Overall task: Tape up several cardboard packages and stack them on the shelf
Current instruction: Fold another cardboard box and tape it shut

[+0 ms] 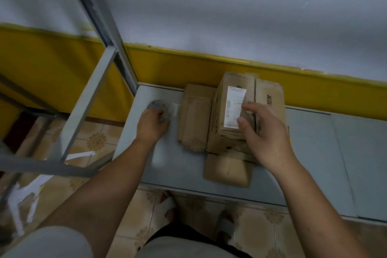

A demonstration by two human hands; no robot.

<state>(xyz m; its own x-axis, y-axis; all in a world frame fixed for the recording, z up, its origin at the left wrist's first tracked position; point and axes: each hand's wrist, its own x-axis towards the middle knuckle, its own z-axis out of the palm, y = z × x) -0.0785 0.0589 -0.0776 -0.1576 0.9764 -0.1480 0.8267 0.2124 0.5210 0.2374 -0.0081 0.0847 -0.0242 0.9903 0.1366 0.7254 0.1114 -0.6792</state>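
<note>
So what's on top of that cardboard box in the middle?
A white printed label lies along the top of the box. The right hand reaches over the near right part, so anything on the top there is hidden.

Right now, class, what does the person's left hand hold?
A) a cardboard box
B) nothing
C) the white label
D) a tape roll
D: the left hand curls its fingers round the tape roll on the table, left of the cardboard boxes.
</note>
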